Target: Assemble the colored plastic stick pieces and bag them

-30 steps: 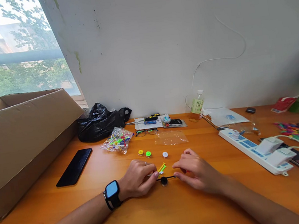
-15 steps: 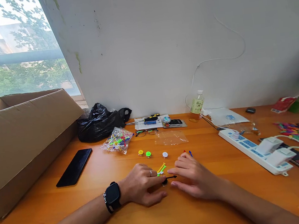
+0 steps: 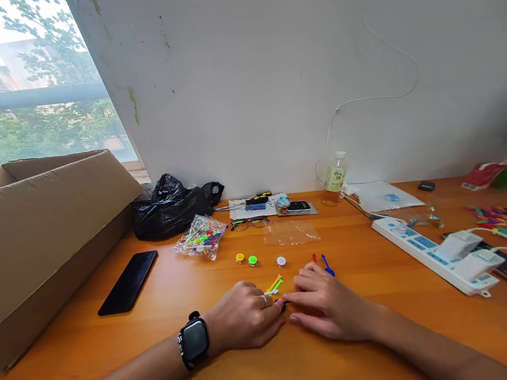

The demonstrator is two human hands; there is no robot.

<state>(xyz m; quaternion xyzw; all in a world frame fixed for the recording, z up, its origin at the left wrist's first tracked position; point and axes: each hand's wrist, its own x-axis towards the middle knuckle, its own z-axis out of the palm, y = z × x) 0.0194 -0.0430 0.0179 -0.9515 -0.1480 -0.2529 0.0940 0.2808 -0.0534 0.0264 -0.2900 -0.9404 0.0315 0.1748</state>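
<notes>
Well in from the far edge of the surface point(image 3: 241, 378), the left hand point(image 3: 250, 316) and right hand point(image 3: 325, 302) flank a black piece point(image 3: 282, 304), mostly hidden at their fingertips; whether either grasps it cannot be told. Just beyond lie a yellow arrow point(image 3: 273, 283) and green arrow point(image 3: 278, 285); 3 discs point(image 3: 253, 260) lie nearer that edge.

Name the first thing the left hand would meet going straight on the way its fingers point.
Most likely the small black plastic piece, partly hidden at the fingertips of the left hand; just beyond, the fingertips of the right hand. Depth between them is unclear.
</notes>
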